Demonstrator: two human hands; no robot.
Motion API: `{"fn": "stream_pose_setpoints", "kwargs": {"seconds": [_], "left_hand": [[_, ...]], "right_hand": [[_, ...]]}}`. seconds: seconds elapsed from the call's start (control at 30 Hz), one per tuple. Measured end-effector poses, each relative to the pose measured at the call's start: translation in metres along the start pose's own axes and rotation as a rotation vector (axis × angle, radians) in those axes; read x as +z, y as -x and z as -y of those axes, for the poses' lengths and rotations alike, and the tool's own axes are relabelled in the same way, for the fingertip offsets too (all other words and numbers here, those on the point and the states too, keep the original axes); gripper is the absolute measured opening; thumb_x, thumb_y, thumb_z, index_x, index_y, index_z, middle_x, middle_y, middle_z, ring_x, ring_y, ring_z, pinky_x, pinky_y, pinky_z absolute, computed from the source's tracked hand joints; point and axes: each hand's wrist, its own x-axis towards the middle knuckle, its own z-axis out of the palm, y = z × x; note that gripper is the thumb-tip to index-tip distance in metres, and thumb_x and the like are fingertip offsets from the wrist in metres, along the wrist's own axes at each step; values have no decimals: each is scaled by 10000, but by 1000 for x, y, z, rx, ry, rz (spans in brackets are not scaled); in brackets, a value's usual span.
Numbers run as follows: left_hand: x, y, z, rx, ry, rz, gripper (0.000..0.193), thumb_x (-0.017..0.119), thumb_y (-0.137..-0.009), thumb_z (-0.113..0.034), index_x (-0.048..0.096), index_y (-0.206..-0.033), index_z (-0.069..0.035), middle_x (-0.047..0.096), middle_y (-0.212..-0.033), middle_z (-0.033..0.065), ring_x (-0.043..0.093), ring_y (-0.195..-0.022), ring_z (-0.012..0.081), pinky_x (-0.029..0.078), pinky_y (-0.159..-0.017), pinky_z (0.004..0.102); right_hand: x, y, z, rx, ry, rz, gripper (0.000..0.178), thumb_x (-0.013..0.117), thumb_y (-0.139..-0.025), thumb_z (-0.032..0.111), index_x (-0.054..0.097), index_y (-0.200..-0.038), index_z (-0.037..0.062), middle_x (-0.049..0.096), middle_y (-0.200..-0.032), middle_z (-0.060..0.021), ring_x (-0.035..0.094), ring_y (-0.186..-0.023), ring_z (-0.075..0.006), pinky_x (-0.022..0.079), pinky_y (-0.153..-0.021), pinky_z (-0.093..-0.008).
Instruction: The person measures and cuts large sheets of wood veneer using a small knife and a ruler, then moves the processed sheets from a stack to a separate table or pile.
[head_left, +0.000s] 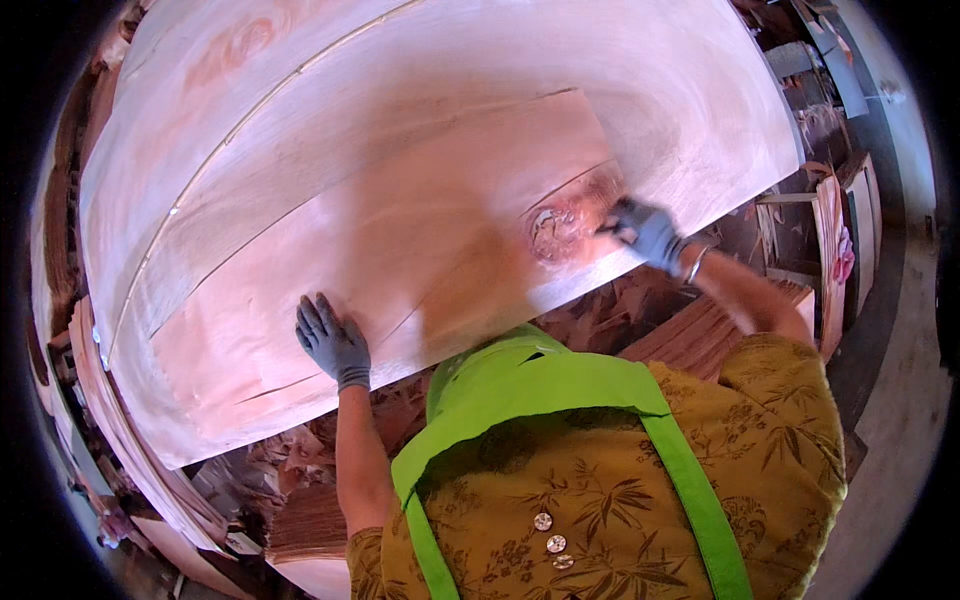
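Observation:
A thin pinkish-tan wood veneer sheet lies on top of a larger pale wood sheet. Dark splits run along the grain of the smaller piece. Near its right end is a rough round knot. My left hand, in a grey glove, presses flat on the veneer by its near edge, fingers spread. Just right of the knot, my right hand is over the sheet's near right part, also gloved in grey. Motion smears its fingers, so whether they hold anything is unclear.
A long thin pale line curves across the large sheet's far left. Stacked veneer and torn scraps lie below the near edge. More sheets lean at the left, and a wooden frame stands at the right.

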Motion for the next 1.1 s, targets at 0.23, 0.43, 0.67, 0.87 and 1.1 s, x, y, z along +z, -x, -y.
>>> {"fn": "stream_pose_setpoints", "kwargs": {"seconds": [0.23,0.43,0.67,0.87,1.1], "left_hand": [[-3,5,1,18,34,-49,567,449,-863,-281,348,-1384,-80,290,-1452,183,280,-1327,364,203,-1073,502],[4,10,8,32,78,-85,575,461,-847,-270,358,-1375,-66,263,-1469,166,254,-1343,354,177,-1088,497],[24,17,18,15,86,-80,554,430,-880,-309,354,-1386,-96,279,-1466,156,234,-1356,339,168,-1086,497],[21,17,28,4,212,-85,600,440,-881,-401,329,-1400,-120,272,-1467,148,220,-1356,344,150,-1085,498],[-40,27,28,352,306,145,741,624,-752,-495,384,-1352,-132,324,-1421,152,252,-1326,346,134,-1095,504]], "right_hand": [[64,-16,170,172,-89,-224,473,641,-757,357,513,-1141,112,522,-1137,-122,593,-885,-322,519,-658,-417],[86,-23,173,219,95,-229,201,543,-847,254,569,-1028,170,538,-1106,-85,631,-769,-264,524,-583,-403],[74,-33,191,307,105,-226,154,567,-810,210,553,-955,158,584,-969,-83,609,-682,-332,494,-558,-437],[59,-84,276,223,-66,-327,162,627,-789,194,552,-924,143,589,-808,-112,610,-726,-288,484,-577,-397],[68,-208,290,342,-359,-82,345,687,-717,224,573,-1002,67,641,-952,-165,607,-894,-354,486,-757,-425]]}}
